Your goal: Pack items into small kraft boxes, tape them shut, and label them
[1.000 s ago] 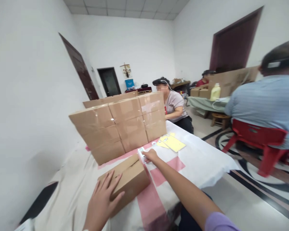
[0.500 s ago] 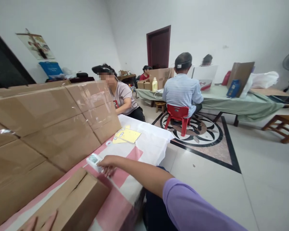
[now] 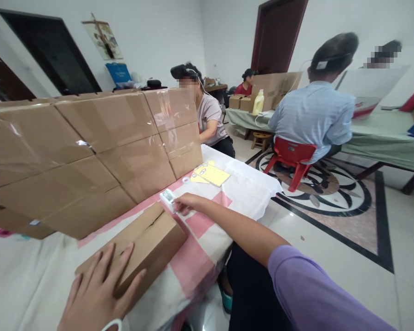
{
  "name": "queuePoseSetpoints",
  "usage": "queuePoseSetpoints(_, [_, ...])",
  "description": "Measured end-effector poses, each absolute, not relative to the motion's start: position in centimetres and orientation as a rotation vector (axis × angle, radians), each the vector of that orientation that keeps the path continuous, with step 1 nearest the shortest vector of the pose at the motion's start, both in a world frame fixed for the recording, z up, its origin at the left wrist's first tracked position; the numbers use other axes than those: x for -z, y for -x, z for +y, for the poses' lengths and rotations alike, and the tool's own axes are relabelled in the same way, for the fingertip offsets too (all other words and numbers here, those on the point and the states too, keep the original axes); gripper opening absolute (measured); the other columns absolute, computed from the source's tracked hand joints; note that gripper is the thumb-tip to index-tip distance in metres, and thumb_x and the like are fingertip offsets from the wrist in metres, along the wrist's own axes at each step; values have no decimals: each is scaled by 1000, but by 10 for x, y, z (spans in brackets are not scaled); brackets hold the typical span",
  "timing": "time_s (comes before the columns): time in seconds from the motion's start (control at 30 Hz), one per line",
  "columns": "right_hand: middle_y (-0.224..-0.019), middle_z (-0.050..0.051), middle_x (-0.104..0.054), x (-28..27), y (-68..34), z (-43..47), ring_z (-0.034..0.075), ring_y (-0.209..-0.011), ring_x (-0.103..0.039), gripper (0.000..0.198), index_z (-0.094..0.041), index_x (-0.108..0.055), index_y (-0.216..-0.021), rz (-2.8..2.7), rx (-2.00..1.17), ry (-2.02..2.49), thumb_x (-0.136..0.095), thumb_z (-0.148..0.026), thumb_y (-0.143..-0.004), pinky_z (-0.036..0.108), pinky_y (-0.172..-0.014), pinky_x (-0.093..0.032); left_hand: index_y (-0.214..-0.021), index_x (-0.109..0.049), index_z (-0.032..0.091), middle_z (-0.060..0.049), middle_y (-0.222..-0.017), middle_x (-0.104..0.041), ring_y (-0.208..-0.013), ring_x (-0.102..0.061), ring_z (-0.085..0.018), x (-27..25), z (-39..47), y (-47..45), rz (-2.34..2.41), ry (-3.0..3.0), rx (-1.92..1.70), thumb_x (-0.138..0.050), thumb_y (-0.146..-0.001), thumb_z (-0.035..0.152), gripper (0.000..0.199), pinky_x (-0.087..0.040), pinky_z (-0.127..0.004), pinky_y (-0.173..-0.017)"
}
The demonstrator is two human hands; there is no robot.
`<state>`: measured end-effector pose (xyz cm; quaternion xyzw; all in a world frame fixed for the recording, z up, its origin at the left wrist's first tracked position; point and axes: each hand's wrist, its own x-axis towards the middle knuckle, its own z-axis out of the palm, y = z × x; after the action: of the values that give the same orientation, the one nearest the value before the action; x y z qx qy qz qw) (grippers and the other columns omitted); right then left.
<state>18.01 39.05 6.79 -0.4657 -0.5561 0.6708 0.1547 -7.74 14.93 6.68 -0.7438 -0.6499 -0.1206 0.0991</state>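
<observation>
Left hand [image 3: 100, 294] is laid flat, fingers spread, on the near end of a plain cardboard box [image 3: 138, 250], apparently to pin it to the bench [image 3: 207, 257]. The box lies near the bench's front edge; its top flaps meet at an unsealed centre seam. Right hand [image 3: 188, 202] is closed around a small white tape dispenser [image 3: 167, 200] at the box's far end, grip partly hidden, probably a pinch. Behind, a stack [image 3: 89, 151] of taped, glossy-seamed boxes is set. The cloth is white with pink checks. Yellow sheets [image 3: 210, 174] lie beyond.
</observation>
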Motion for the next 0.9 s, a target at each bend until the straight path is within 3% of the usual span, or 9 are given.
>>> queuePoseSetpoints(0.1, [-68, 4, -67, -63, -180, 394, 9, -57, -58, 34, -11, -66, -68, -1594, -1915, 1353, -51, -22, -98, 19, -57, -48, -153, -37, 42, -4, -157, -48, -147, -39, -36, -67, 150, 78, -1951, 2158, 330, -49, -88, 57, 68, -35, -64, -114])
queuePoseSetpoints(0.23, [-68, 4, -69, -54, -178, 400, 9, -59, -59, 32, -12, -66, -65, -1581, -1876, 1416, -53, -18, -93, 18, -55, -44, -151, -40, 43, -3, -158, -47, -146, -39, -36, -67, 149, 74, -1943, 2145, 338, -49, -88, 60, 66, -33, -60, -116])
queuePoseSetpoints(0.4, [-69, 3, -71, -45, -175, 403, 8, -59, -59, 26, -13, -68, -65, -1602, -1876, 1422, -55, -14, -88, 18, -55, -43, -155, -36, 35, -11, -163, -36, -146, -39, -39, -63, 150, 70, -1914, 2072, 329, -43, -89, 67, 73, -35, -63, -114])
queuePoseSetpoints(0.5, [-65, 3, -69, -46, -177, 404, 8, -54, -57, 25, -12, -68, -66, -1648, -1893, 1422, -55, -14, -88, 17, -49, -39, -155, -36, 35, -11, -163, -37, -147, -38, -37, -62, 150, 64, -1902, 2038, 348, -40, -91, 66, 71, -33, -61, -115])
queuePoseSetpoints(0.77, [-63, 15, -71, -59, -194, 407, 17, -39, -55, 36, -9, -68, -73, -1759, -2122, 1588, -54, -35, -93, 26, -39, -38, -150, -45, 30, -14, -158, -43, -141, -46, -39, -69, 151, 55, -1859, 2013, 336, -40, -92, 64, 67, -39, -61, -110])
queuePoseSetpoints(0.9, [-60, 9, -68, -59, -197, 414, 14, -38, -53, 38, -12, -65, -78, -1681, -2064, 1584, -53, -44, -94, 24, -39, -39, -151, -44, 29, -14, -158, -44, -141, -45, -38, -70, 150, 55, -1873, 1980, 344, -39, -93, 62, 67, -38, -59, -111])
